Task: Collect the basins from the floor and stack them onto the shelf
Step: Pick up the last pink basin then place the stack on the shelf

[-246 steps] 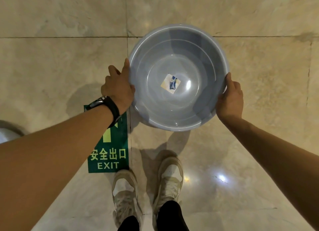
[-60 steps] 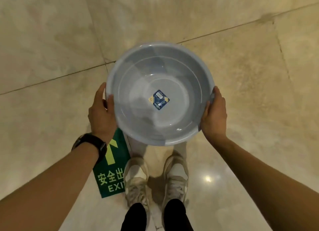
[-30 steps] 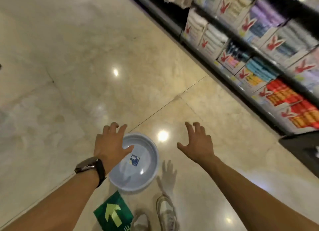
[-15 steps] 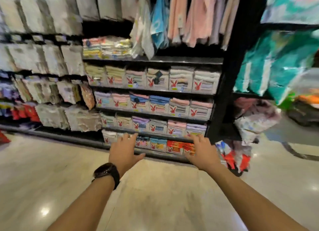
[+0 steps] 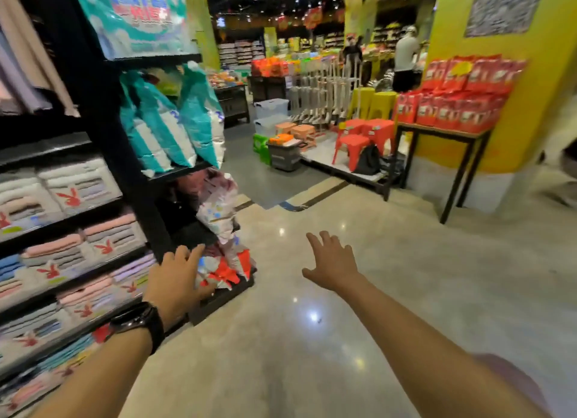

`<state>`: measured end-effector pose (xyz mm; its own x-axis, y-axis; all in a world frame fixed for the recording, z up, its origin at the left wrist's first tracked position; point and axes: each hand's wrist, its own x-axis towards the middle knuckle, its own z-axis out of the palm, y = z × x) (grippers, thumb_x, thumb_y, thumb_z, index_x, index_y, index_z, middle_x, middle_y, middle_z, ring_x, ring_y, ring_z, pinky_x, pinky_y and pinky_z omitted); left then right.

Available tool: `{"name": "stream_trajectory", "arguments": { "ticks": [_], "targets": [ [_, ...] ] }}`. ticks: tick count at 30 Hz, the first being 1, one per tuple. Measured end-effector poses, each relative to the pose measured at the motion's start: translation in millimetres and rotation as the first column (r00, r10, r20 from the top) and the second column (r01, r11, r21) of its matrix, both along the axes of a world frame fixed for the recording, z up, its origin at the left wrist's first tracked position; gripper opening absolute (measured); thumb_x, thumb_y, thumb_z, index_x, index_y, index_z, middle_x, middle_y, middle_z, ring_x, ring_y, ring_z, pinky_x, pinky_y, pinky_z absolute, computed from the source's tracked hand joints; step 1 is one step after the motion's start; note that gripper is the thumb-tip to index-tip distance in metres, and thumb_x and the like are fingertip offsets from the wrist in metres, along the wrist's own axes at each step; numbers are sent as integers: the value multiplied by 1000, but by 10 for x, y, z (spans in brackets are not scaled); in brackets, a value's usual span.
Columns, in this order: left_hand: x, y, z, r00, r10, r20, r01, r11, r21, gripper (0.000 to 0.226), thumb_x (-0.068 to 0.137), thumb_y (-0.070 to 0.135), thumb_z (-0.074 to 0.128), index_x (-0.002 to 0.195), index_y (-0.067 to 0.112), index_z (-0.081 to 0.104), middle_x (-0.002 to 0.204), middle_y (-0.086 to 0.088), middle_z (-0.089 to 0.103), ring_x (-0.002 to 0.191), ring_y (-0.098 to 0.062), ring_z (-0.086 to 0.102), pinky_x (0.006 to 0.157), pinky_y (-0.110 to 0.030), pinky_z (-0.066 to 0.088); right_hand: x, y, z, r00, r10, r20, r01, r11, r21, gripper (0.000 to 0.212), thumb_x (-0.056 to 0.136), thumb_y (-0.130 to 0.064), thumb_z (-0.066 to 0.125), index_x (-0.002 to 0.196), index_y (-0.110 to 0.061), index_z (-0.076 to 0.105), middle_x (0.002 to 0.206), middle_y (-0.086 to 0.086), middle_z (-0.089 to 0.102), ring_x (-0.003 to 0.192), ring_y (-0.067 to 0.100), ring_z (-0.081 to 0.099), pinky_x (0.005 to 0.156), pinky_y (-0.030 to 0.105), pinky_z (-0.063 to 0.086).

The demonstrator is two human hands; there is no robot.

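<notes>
Left hand [image 5: 175, 280] and right hand [image 5: 332, 263]: spread wide, empty. Black shelf [image 5: 131, 174], boxed towels [image 5: 78, 189] alongside; glossy stone floor [image 5: 406, 292] ahead.

Shop: stocked shelves [image 5: 78, 205], stacked stools [image 5: 362, 136]

arms: bare | left wrist: black watch band [image 5: 142, 319] | sleeves: none visible

Polished stone underfoot, shiny plastic and soft cloth on the racks.
The floor [image 5: 406, 277] is glossy, smooth marble-like tile throwing back lamp glare; the shelf [image 5: 103, 111] frame looks matt black; teal bags [image 5: 175, 127] are slick plastic film; folded towels [image 5: 78, 186] look soft cloth; red stools [image 5: 352, 145] are plastic.
</notes>
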<state>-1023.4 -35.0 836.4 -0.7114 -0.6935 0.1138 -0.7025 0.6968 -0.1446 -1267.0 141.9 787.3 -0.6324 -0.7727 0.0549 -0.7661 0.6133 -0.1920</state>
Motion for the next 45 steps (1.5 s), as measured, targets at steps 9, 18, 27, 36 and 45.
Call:
{"name": "stream_trajectory", "arguments": {
  "ticks": [9,18,27,36,45],
  "targets": [
    [-2344,1275,-348,874,-473,114,474,880,18,91,85,69,59,157,28,23,148,-4,43,128,-27,48,92,-39,51,-1221,2439,-467,871,-487,65,481,872,89,84,87,-52,58,154,-24,16,156,9,23,141,31,28,106,50,33],
    [-3900,2525,-732,577,-805,136,801,590,101,86,86,63,63,154,27,25,141,-5,45,123,-29,49,89,-41,50,-1413,4013,-796,578,-812,84,784,581,220,83,89,-60,54,154,-25,16,155,8,24,138,30,30,103,49,35],
    [-5143,2734,-1018,329,-936,124,921,347,177,85,90,63,57,157,25,20,147,-6,40,126,-29,47,91,-41,49,-1976,3707,-858,412,-908,70,869,415,269,83,88,-54,57,154,-25,16,152,7,27,137,28,32,102,47,36],
    [-6088,2836,-945,188,-966,177,966,214,143,84,91,62,57,156,25,21,145,-4,42,126,-26,49,94,-37,51,-2245,3602,-773,228,-971,68,950,237,202,80,89,-49,56,154,-24,16,153,7,26,138,29,31,102,47,37],
    [-6652,3648,-1188,4,-983,183,981,39,189,85,90,63,55,157,26,19,145,-2,41,124,-25,50,92,-37,50,-2368,4155,-1042,55,-991,122,960,86,266,77,92,-49,53,154,-23,16,153,7,25,137,30,31,101,48,37]
  ]
}}
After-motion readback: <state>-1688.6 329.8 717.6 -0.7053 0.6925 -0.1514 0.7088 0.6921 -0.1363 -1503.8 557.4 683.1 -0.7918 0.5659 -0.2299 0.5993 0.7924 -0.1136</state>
